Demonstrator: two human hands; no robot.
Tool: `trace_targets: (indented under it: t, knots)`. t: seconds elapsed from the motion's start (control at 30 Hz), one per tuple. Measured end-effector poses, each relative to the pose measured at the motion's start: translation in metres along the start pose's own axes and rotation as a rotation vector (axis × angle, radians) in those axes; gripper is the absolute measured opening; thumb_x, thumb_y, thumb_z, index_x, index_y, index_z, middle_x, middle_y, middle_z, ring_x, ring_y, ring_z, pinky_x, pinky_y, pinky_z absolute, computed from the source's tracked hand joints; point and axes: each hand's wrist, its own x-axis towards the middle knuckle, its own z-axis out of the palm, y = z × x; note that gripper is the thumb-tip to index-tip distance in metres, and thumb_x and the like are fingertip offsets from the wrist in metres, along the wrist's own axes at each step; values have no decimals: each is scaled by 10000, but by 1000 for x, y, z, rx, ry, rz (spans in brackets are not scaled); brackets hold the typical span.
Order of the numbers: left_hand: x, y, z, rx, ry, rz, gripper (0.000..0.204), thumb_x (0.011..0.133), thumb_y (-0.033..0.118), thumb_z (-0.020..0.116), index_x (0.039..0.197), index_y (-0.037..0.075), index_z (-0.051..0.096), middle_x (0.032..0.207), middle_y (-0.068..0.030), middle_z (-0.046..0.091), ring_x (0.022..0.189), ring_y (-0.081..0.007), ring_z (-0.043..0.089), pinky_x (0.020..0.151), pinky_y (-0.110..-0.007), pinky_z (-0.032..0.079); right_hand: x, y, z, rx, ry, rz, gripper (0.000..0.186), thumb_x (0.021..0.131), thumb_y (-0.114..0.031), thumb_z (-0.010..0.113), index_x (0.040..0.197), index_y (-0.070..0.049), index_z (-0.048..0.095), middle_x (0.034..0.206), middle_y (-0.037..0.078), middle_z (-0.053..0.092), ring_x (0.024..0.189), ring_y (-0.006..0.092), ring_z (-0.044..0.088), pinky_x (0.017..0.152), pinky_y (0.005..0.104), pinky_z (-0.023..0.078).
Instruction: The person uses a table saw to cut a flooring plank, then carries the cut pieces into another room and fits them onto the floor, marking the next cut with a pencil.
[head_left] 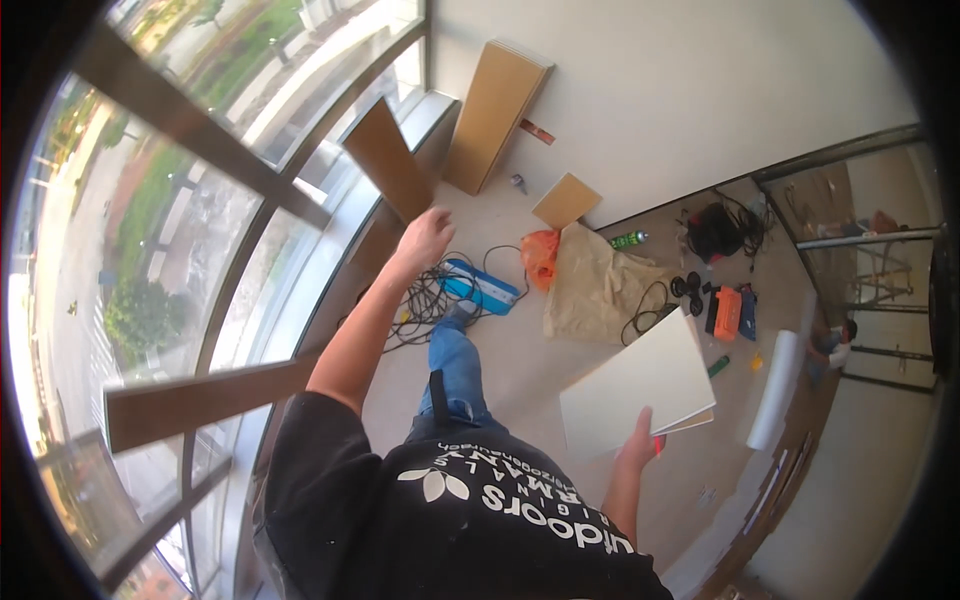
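White panel (640, 395) gripped by right hand (638, 447); left hand (425, 238) raised, well apart.

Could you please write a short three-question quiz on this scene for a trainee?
1. True or false: the right hand holds a white panel.
2. Which thing is the left hand nearest to? A) the brown board tilted by the window; B) the orange bag; C) the white roll.
3. Fill in: the green can lies on the floor just beyond the ____ sheet.

Key: 1 true; 2 A; 3 tan.
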Motion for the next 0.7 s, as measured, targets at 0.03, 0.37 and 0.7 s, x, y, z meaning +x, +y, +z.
trace_targets:
  t: [0.03,0.37,0.7]
  knots:
    - [44,16,10,61,-16,107,404,915,223,632,1268,28,628,1219,-207,672,1159,-341,639,1005,-415,499,3,-4,2,-12,23,9,443,954,-151,703,1318,63,569,1295,143,637,1106,230,632,956,378,520]
    - [464,109,84,1026,41,380,490,993,183,451,1476,106,437,1515,-145,437,1418,-315,406,1165,-479,326,2,-54,91,-275,-42,93,323,934,-75,683,1217,69,628,1148,107,680,1010,205,636,901,354,506]
    - [519,64,126,1031,266,594,601,986,146,476,1565,165,316,1600,-107,340,1470,-277,349,1187,-476,313,26,-50,113,-196,7,217,260,925,-42,649,1160,69,634,1101,96,685,973,193,627,867,342,499]
